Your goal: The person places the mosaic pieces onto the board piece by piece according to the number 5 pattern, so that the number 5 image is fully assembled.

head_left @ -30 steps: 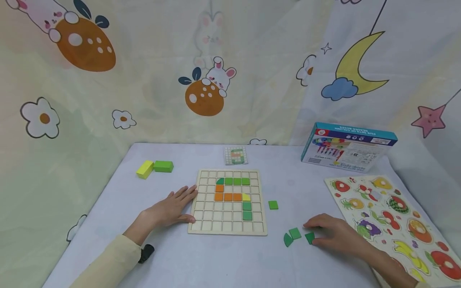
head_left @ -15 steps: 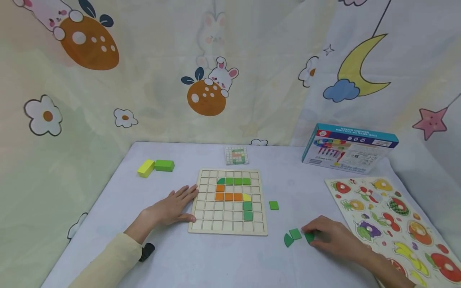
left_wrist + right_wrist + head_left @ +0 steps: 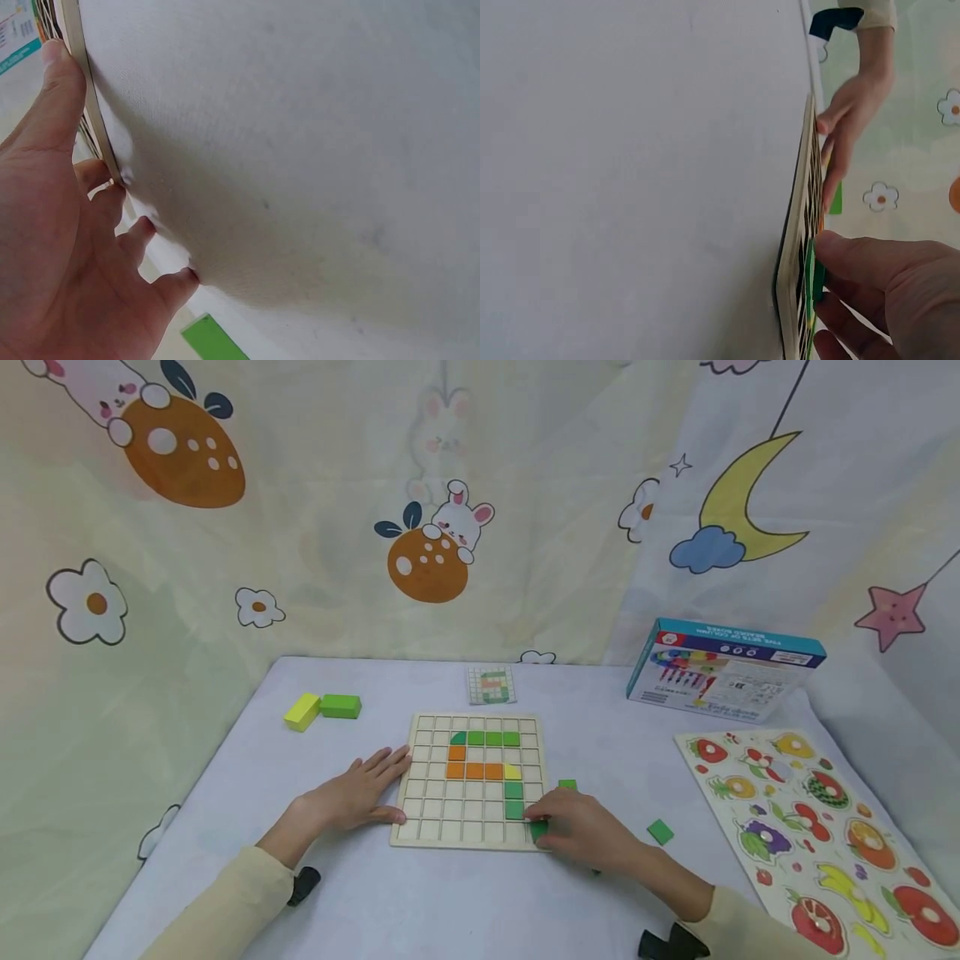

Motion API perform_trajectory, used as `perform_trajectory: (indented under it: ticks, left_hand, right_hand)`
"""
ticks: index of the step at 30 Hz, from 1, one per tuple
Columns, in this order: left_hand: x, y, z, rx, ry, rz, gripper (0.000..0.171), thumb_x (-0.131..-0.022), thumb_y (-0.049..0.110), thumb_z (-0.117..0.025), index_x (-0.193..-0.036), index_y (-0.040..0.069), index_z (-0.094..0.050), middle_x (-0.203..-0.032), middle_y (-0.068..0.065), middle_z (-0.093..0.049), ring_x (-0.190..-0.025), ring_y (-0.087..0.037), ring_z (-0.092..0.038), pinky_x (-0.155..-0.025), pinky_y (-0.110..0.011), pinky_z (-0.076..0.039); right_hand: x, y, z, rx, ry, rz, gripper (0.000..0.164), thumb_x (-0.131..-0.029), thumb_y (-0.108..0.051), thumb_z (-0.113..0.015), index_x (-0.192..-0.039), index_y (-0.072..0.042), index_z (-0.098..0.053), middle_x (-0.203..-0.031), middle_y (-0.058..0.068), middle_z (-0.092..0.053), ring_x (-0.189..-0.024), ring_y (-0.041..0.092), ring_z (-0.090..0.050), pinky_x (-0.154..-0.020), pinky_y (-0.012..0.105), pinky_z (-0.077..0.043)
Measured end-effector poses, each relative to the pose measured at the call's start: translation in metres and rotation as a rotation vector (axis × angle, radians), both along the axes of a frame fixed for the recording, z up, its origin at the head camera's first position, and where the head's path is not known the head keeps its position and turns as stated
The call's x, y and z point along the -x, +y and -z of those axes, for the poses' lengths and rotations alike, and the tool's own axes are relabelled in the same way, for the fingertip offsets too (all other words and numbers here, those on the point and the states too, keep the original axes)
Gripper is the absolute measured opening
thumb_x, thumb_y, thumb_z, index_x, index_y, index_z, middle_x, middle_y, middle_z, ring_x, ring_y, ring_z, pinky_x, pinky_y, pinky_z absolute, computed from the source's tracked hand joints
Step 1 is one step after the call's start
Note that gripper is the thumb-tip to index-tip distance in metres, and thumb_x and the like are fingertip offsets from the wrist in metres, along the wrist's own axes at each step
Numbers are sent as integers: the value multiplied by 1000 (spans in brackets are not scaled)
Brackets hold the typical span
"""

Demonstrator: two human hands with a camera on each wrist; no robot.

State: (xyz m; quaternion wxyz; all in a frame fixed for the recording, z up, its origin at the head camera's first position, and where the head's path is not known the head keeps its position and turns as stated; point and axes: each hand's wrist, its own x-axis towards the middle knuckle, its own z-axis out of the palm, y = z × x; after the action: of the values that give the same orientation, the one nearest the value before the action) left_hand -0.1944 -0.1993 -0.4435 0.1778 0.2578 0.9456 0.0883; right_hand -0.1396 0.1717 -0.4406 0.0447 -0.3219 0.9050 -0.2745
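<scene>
A square wooden grid board (image 3: 450, 831) lies on the table with green, orange and yellow tiles set in its cells. My left hand (image 3: 352, 795) rests spread at its left edge; in the left wrist view the thumb (image 3: 64, 97) touches the board's side. Over the lower right corner, my right hand (image 3: 588, 831) pinches a green tile (image 3: 538, 831) between thumb and fingers. In the right wrist view that tile (image 3: 819, 279) stands on edge close over the grid. A loose green square tile (image 3: 567, 784) shows just behind the right hand, and another green tile (image 3: 660, 832) lies beside the wrist.
A small pattern card (image 3: 491, 685) lies behind the board. Yellow (image 3: 302, 712) and green (image 3: 341, 707) blocks sit at the back left. A toy box (image 3: 723, 668) stands at the back right, and a fruit picture board (image 3: 780, 818) covers the right side.
My right hand has picked up the green tile from the right of the table and carried it left to the board's lower right corner. The left hand has stayed put.
</scene>
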Motion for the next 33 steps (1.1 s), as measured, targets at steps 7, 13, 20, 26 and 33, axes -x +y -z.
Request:
perform_trajectory:
  ticks: [7,13,20,26,33]
  left_hand:
    - [0,1,0,-4,-6,12,95,-86,61,-58,-156,11,-17,-165,-7,-9,-151,-35,-8,-117,-62,-19]
    - [1,1,-2,3,7,12,95,-86,60,-58,-156,11,-18,-165,-7,-9,-151,-36,-9,-117,-62,-19]
    - [0,-1,-1,-2,1,7,95,-86,61,-57,-156,11,-18,-165,-7,-10,-151,-36,-9,-116,-62,-19]
    - [1,-1,0,-6,-5,-2,95,-86,61,-58,-156,11,-18,-165,-7,-10,-151,-35,-9,-117,-62,-19]
    - [1,-1,1,-11,-4,4,96,-85,62,-57,-156,12,-17,-165,-6,-9,-151,-35,-8,-117,-62,-19]
  right_hand:
    - [-2,-32,4,-16,19,29,33,-78,-13,-80,-110,-14,-72,-103,-6,-68,-92,6,-56,-80,20,-54]
    - [-2,-36,4,2,31,50,33,-77,-14,-81,-109,-12,-72,-101,-4,-68,-90,7,-58,-77,18,-54]
    - [-1,-39,7,0,13,57,31,-78,-13,-80,-109,-14,-73,-102,-6,-70,-92,5,-58,-79,19,-53]
    - [0,-38,6,3,-6,57,29,-79,-13,-79,-107,-15,-74,-102,-8,-71,-94,6,-58,-81,21,-53]
    - [1,-3,-5,63,-29,130,28,-85,-12,-74,-112,-17,-71,-105,-9,-69,-89,7,-58,-79,25,-54]
